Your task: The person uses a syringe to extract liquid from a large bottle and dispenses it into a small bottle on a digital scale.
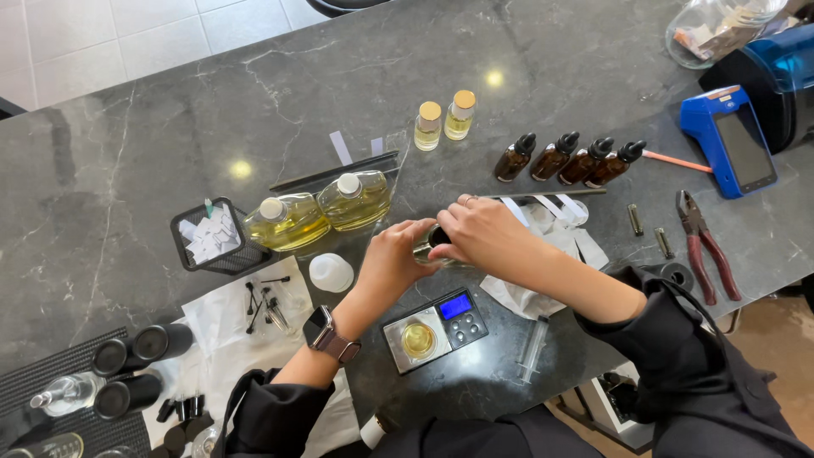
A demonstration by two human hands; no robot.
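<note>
My left hand (396,254) and my right hand (479,231) meet over the dark marble counter (127,153), both closed around a small glass bottle (430,246) with a dark opening. The right hand's fingers sit on the bottle's top. Just below them stands a small digital scale (434,326) with a lit blue display and a little cup of yellow liquid (418,339) on its pan. A watch is on my left wrist.
Two large flasks of yellow liquid (318,212) lie left of the hands, beside a black mesh basket (214,239). Behind stand two small capped bottles (443,119) and several amber dropper bottles (568,159). A syringe (532,348), pliers (704,246) and a blue handheld device (731,140) lie right.
</note>
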